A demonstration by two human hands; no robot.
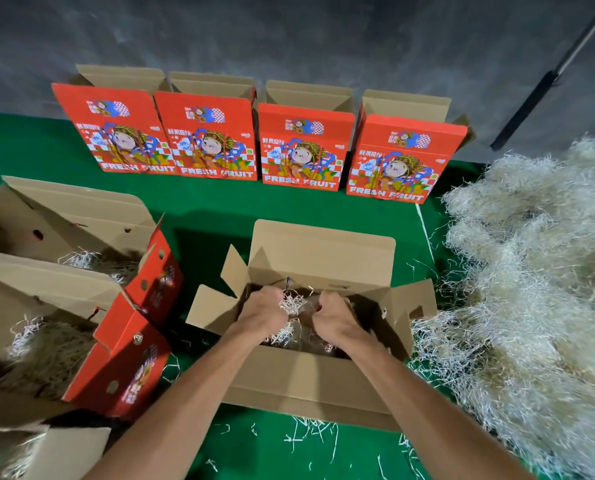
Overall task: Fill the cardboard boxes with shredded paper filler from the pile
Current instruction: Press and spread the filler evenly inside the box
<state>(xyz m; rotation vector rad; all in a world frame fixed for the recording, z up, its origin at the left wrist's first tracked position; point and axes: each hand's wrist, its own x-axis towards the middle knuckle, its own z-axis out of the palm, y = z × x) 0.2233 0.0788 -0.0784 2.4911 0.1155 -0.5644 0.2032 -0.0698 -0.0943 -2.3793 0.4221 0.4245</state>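
An open cardboard box (pixel 309 386) stands on the green cloth right in front of me, flaps up. Both my hands are down inside it. My left hand (pixel 264 311) and my right hand (pixel 335 317) are each closed on a clump of shredded paper filler (pixel 291 304), with strands poking out between the two fists. More filler lies on the box floor under my hands. The big pale pile of shredded paper (pixel 538 289) spreads along the right side, touching the box's right flap.
Several red "FRESH FRUIT" boxes (pixel 303 150) stand open in a row at the back. On the left, two open boxes (pixel 64 237) (pixel 46 334) hold filler. Loose strands (pixel 309 434) litter the green cloth (pixel 213 206) near me. A dark pole (pixel 538 95) leans at the right.
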